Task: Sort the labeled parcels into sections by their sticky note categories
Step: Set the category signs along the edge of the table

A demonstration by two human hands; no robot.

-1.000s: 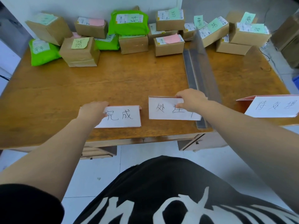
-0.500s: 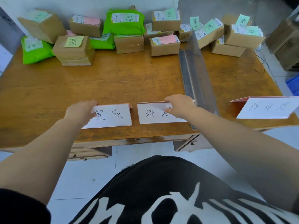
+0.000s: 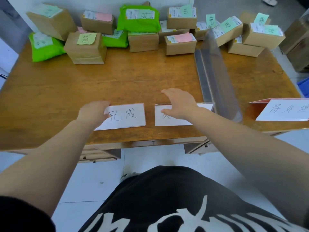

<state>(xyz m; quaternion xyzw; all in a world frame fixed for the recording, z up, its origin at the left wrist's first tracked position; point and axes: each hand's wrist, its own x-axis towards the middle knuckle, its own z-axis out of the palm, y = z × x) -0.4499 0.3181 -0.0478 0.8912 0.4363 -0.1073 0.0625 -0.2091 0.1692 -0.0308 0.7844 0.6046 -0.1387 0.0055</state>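
Note:
Several cardboard parcels (image 3: 85, 47) and green bagged parcels (image 3: 138, 19), each with a pink, green or yellow sticky note, are piled along the far edge of the wooden table (image 3: 133, 76). Near the front edge stand three white label cards. My left hand (image 3: 94, 113) grips the left end of the left card (image 3: 125, 117). My right hand (image 3: 179, 103) hovers with fingers spread over the middle card (image 3: 173, 120) and covers most of its writing. The third card (image 3: 284, 109) stands at the far right.
A clear plastic divider (image 3: 217, 72) runs from front to back and splits the table into a wide left part and a narrower right part. More cardboard boxes (image 3: 297, 44) stand on the floor at the right, beside a blue bin (image 3: 303, 84).
My right hand has let go of the middle card, lifted and opened with its fingers spread. My left hand still holds the left card, which sits about where it was.

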